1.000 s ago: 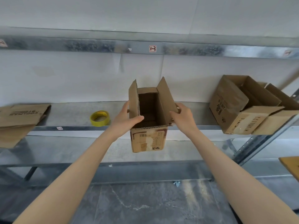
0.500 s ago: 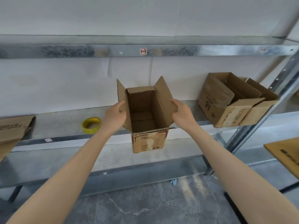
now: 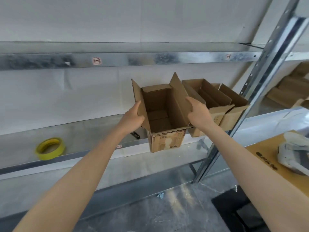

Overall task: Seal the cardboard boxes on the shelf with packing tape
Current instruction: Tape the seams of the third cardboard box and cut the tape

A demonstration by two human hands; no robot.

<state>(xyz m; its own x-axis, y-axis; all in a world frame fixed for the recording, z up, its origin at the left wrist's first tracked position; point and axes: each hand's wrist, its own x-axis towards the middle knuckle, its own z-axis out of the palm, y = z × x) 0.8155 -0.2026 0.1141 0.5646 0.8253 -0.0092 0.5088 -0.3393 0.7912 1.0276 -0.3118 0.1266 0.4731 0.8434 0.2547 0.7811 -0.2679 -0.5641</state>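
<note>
An open cardboard box [image 3: 167,141] hangs in front of the metal shelf [image 3: 93,131], its two long flaps standing up. My left hand [image 3: 133,117] grips the left flap, thumb inside and fingers outside. My right hand [image 3: 199,113] holds the right flap from outside. Two more open boxes [image 3: 222,101] lie tilted on the shelf just right of it. A yellow tape roll [image 3: 49,148] lies flat on the shelf at the left, well away from both hands.
A slanted steel upright [image 3: 250,91] stands right of the boxes. A flat cardboard sheet [image 3: 267,154] with a white wrapped item [image 3: 294,156] lies at the right. A small dark object [image 3: 135,135] rests on the shelf behind my left wrist. An upper shelf beam [image 3: 150,58] runs overhead.
The held box has moved to the right, close beside the two open boxes. My view has swung right, so the tape roll is further left and the flat boxes at the left are out of view.
</note>
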